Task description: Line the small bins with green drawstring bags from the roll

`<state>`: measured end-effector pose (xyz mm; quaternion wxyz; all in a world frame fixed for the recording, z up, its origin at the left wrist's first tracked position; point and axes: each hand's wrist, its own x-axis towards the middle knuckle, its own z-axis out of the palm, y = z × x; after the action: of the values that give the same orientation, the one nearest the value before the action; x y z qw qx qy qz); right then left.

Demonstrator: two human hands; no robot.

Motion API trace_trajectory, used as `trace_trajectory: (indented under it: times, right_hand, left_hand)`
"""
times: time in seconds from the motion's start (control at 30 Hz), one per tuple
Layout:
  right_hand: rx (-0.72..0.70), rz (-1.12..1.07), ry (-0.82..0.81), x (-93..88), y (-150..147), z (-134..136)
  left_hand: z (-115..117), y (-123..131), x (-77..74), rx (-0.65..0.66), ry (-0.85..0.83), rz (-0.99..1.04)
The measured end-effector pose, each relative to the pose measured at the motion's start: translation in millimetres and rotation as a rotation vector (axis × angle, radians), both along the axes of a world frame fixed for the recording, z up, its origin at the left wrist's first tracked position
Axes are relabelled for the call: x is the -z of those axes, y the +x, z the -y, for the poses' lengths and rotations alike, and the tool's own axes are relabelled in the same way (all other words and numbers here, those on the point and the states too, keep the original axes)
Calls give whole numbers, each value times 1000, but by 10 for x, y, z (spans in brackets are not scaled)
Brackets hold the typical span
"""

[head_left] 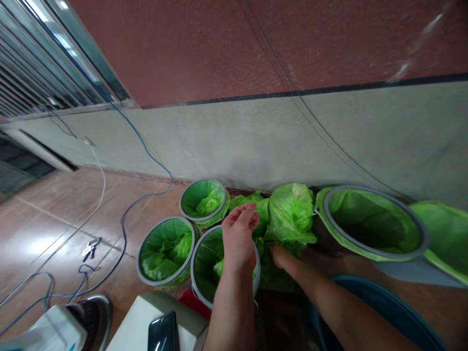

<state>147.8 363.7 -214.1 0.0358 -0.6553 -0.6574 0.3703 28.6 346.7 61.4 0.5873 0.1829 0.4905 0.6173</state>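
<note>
Bag [291, 209] at the floor's [120, 192] far edge seems mid-gathering, left hand [240, 226] half-curled, apparently empty, right hand [281, 256] low beside it, grip hidden; next calls for firm hold.

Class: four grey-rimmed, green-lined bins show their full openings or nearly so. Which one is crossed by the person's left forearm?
The bin lowest in the picture: the left forearm covers part of its opening, while the other three show unbroken rims.
</note>
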Motion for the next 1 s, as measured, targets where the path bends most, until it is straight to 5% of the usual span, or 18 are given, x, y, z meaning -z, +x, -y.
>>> trace_trajectory:
  times: [0.17, 0.27, 0.4, 0.53, 0.73, 0.87, 1.0]
  right_hand:
    - [-19, -21, 83, -366, 40, -114]
    - [29, -316, 218, -871, 233, -172]
    - [244, -734, 129, -1624, 511, -115]
    - [163, -878, 39, -2220, 570, 46]
    - [69, -1102, 140, -3005, 670, 128]
    - [137, -1050, 287, -3100, 819, 182]
    - [155, -868, 226, -2603, 872, 491]
  left_hand:
    - [0, -28, -10, 25, 5, -8]
    - [-18, -45, 6, 45, 1, -47]
    - [-28, -39, 81, 103, 23, -228]
    - [-3, -3, 140, 225, 160, -522]
    - [82, 45, 77, 547, 409, -838]
    - [51, 46, 80, 434, 338, -983]
    - [-18, 8, 139, 274, 251, -950]
